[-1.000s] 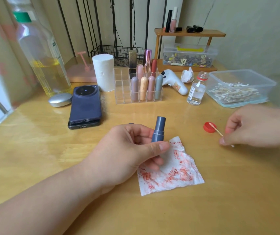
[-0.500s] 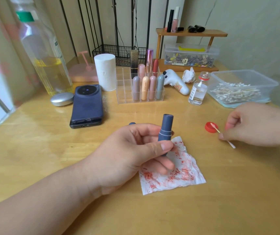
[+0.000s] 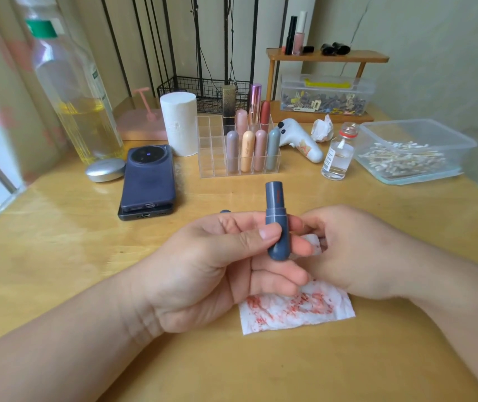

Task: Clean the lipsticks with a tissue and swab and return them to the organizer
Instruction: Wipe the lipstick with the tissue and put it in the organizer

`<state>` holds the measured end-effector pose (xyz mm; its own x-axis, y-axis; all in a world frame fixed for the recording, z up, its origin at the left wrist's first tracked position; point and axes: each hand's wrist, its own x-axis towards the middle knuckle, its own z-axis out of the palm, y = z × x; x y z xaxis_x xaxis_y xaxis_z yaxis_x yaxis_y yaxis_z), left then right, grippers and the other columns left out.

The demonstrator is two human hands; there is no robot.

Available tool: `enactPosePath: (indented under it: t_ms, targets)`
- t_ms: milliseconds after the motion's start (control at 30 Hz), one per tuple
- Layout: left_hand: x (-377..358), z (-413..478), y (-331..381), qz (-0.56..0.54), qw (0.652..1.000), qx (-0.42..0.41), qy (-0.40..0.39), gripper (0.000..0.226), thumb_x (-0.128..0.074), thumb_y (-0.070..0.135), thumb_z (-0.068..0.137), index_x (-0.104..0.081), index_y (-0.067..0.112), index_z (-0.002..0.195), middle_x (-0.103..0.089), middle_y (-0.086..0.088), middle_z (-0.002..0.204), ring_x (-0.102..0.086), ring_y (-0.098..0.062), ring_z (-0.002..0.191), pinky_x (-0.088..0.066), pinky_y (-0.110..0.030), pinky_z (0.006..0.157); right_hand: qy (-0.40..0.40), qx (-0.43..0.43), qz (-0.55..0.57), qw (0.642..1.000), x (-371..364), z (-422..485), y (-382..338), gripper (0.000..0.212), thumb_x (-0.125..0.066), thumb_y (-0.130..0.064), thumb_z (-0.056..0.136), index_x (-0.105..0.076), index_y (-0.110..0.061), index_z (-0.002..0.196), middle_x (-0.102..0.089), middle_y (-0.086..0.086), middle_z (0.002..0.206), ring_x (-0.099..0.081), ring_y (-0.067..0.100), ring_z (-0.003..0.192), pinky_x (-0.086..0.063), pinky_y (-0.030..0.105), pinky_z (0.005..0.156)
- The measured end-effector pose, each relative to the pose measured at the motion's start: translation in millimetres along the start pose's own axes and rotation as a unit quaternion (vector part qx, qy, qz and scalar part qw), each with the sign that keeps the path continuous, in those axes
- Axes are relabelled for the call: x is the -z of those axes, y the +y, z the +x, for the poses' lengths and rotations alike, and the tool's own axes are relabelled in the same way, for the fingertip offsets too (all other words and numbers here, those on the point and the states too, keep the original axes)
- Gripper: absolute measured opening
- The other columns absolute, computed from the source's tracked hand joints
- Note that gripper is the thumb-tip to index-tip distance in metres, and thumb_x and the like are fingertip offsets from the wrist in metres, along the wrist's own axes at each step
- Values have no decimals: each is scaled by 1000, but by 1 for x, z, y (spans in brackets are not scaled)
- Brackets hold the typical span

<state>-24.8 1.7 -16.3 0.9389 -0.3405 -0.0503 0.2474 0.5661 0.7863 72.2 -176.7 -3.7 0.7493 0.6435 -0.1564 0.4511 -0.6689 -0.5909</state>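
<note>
My left hand [image 3: 217, 265] pinching blue lipstick [image 3: 274, 221] upright above stained tissue [image 3: 298, 311], my right hand [image 3: 356, 250] moved in beside it, grasp unclear

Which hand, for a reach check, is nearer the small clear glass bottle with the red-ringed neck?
Right. The right hand is camera-side of the clear glass bottle; the left hand, gripping the dark blue lipstick tube, is farther left.

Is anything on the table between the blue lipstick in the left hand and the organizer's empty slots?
Nothing visible does. Bare table lies between the blue lipstick and the organizer; the phone sits off to the left of that path.
</note>
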Motion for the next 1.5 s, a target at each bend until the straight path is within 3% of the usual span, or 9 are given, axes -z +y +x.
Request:
enactPosePath:
  t_ms: [167, 267, 400, 567, 700, 833, 967, 1200, 1500]
  targets:
    - [2, 0, -3, 73, 996, -24, 55, 30, -65, 13, 86, -67, -9, 107, -65, -23, 89, -72, -25, 73, -61, -30, 70, -17, -2, 371, 928, 27, -13, -3, 20, -67, 1, 65, -65, -4, 84, -63, 37, 86, -64, 34, 77, -49, 51, 74]
    - [2, 0, -7, 97, 991, -60, 70, 31, -69, 16, 82, -70, -5, 105, -68, -18, 96, -69, -25, 85, -60, -33, 76, -45, 16, 494, 868, 26, -13, -7, 22, -61, 7, 69, -58, 5, 91, -60, 34, 87, -64, 45, 83, -51, 64, 79]
    - [2, -1, -5, 151, 980, -108, 67, 17, -73, 14, 87, -77, 10, 104, -71, -4, 108, -65, -13, 92, -56, -29, 74, -18, 55, 510, 858, 15, -15, -14, 22, -61, 5, 70, -62, 4, 92, -71, 21, 87, -69, 33, 80, -57, 43, 71]
    - [3, -1, -6, 191, 972, -107, 84, 16, -68, 15, 87, -76, 5, 97, -70, -13, 97, -64, -17, 87, -53, -27, 72, -16, 89, 548, 832, 12, -14, -17, 42, -67, 4, 73, -51, 19, 108, -54, 50, 105, -61, 46, 86, -50, 60, 79]
    - [4, 0, -7, 193, 974, -94, 66, 20, -60, 15, 92, -70, -1, 98, -67, -10, 84, -62, -17, 74, -52, -27, 72, -78, 122, 571, 808, 9, -13, -14, 39, -70, -11, 74, -56, 18, 97, -53, 46, 87, -57, 52, 75, -42, 70, 65]
    - [5, 1, -7, 203, 972, -101, 68, 20, -69, 20, 89, -75, 5, 101, -67, -15, 91, -62, -22, 72, -54, -30, 71, -51, 99, 558, 822, 12, -12, -11, 17, -68, -8, 69, -71, -1, 84, -59, 24, 69, -52, 26, 51, -40, 30, 36]
    - [4, -2, -7, 282, 952, -101, 66, 19, -66, 14, 90, -75, 3, 103, -74, -15, 87, -65, -28, 75, -56, -30, 75, -85, 109, 517, 845, 8, -13, -16, 35, -88, -22, 68, -70, -6, 94, -61, 22, 74, -44, 17, 46, -31, 17, 35]
    - [4, -5, 0, 376, 915, -118, 91, 13, -76, 15, 86, -75, 5, 95, -74, -21, 88, -68, -43, 85, -58, -42, 82, -24, 108, 433, 895, -5, -14, -22, 25, -83, -27, 75, -77, -7, 89, -51, 48, 85, -43, 74, 74, -33, 48, 49]
    - [3, -8, 4, 167, 973, 6, -158, 20, -56, 24, 99, -69, 10, 105, -70, -2, 95, -61, -17, 76, -54, -31, 79, -172, 199, 562, 784, -1, -22, -28, 9, -66, -10, 88, -71, -3, 91, -69, 16, 68, -70, 27, 55, -57, 32, 55]
